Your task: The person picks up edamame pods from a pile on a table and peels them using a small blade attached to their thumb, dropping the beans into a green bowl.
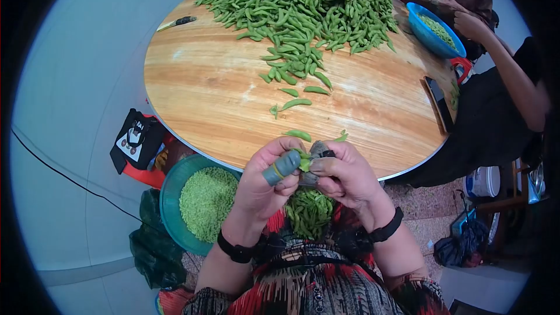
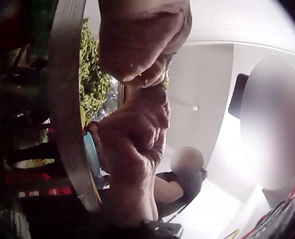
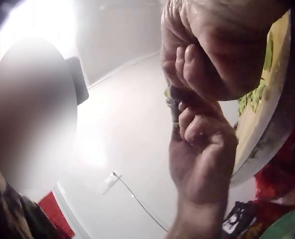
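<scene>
Two hands meet just off the near edge of the round wooden surface (image 1: 210,93). The left hand (image 1: 265,178) and the right hand (image 1: 344,175) pinch one green pod (image 1: 304,162) between them. Both sets of fingers are curled and pressed close round it. A grey-blue finger cover (image 1: 282,167) sits on one left finger, right against the pod.

The pod hangs past the surface's near edge, above a pile of pods (image 1: 309,210) in the lap. A teal basket (image 1: 169,198) of shelled beans (image 1: 207,201) sits below the near-left edge. The big heap of pods (image 1: 309,6) lies on the far half of the surface.

The main risk, as I judge it, is a bean popping out under the tight squeeze and dropping into the lap pile or onto the floor, since the basket is off to one side rather than under the hands. The smooth cover could also let the pod slide.

Most of the pod is hidden by the fingers, so I cannot tell whether it is split. The dark piece on the right fingertips may be a cover or a small tool; it is unclear. Both wrist views are dim and blurred and show only knuckles.
</scene>
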### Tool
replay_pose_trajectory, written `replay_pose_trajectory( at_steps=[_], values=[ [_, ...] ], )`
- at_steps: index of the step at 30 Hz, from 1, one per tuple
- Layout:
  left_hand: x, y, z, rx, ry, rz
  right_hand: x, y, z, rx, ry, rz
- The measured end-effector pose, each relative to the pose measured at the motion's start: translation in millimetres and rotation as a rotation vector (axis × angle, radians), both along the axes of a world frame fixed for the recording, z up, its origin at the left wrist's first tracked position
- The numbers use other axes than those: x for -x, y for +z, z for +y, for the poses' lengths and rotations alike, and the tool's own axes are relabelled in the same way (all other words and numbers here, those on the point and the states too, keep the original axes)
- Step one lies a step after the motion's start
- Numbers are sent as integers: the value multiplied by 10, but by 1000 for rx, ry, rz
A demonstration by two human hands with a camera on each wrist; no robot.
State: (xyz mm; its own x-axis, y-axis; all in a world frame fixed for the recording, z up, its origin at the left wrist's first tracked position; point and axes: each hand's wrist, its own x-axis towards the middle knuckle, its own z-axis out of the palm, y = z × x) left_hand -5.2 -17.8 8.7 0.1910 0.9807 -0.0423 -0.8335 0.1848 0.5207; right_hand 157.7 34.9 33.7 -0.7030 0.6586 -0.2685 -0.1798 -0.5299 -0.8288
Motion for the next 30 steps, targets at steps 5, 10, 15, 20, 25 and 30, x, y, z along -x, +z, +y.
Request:
replay_pose_trajectory(
  at_steps=[5,10,15,20,25,30],
  values=[
    [-104,-71,-32,-83,34,-45,-8,-80,-25,308,15,412],
    [-124,9,-32,-40,187,139,-49,32,-68,-163,-75,-47],
    [-132,-18,-84,-4,272,497,-39,-17,-124,-870,-161,-340],
    [-163,-191,-110,-207,289,347,-77,-42,-194,85,-48,71],
    [-304,-99,-147,-159,353,286,-2,-73,-249,-43,-146,55],
    [-207,-110,-152,31,279,359,40,-102,-238,-1150,-313,-543]
  ],
)
